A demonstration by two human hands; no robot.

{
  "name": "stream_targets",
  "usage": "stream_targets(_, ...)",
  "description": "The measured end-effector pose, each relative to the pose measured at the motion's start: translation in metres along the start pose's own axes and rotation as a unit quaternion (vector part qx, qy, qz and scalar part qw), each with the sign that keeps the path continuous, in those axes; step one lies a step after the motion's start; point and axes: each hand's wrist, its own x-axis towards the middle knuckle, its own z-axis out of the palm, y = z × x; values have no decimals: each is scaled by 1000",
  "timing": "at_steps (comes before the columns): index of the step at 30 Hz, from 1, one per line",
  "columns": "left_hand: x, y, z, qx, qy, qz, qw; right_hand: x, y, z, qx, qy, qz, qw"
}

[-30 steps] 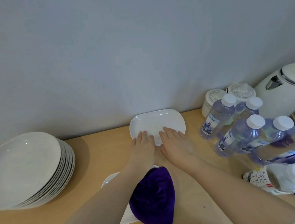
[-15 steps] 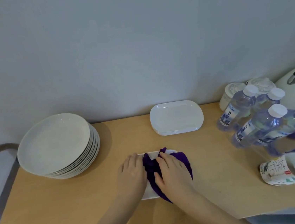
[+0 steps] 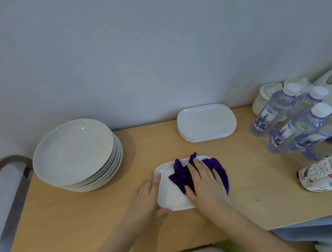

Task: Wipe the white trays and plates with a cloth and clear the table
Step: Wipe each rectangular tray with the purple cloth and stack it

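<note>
The right hand (image 3: 205, 180) lies flat on the cloth (image 3: 199, 173), on the tray's (image 3: 174, 199) right half. The left hand (image 3: 146, 194), fingers straight, steadies its left edge.

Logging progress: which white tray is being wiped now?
The single tray at the front edge, under the purple cloth, not the stacked trays by the wall.
</note>
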Motion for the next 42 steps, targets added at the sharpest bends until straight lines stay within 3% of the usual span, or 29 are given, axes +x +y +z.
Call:
stream_targets(8, 5, 0, 0, 13, 28, -4, 1000, 4, -36, 5, -20, 14, -4, 1000)
stream_targets(16, -4, 10, -7, 39, 145, 33, 988, -6, -43, 9, -18, -26, -129, 991)
stream_targets(19, -5, 10, -7, 52, 124, 18, 991, -16, -30, -4, -40, 1, -165, 985)
stream_targets(25, -4, 0, 4, 22, 62, -21, 998, -27, 1, -6, -32, 99, -69, 992)
stream_targets(32, 0, -5, 8, -44, 85, -19, 995, 7, -3, -5, 106, 53, 61, 991)
stream_targets(37, 3, -4, 6, -60, 92, -19, 994, 18, -33, 1, 93, 56, -5, 994)
stream_targets(42, 1, 3, -1, -20, 93, -21, 995, 19, -52, 15, 9, 24, -94, 995)
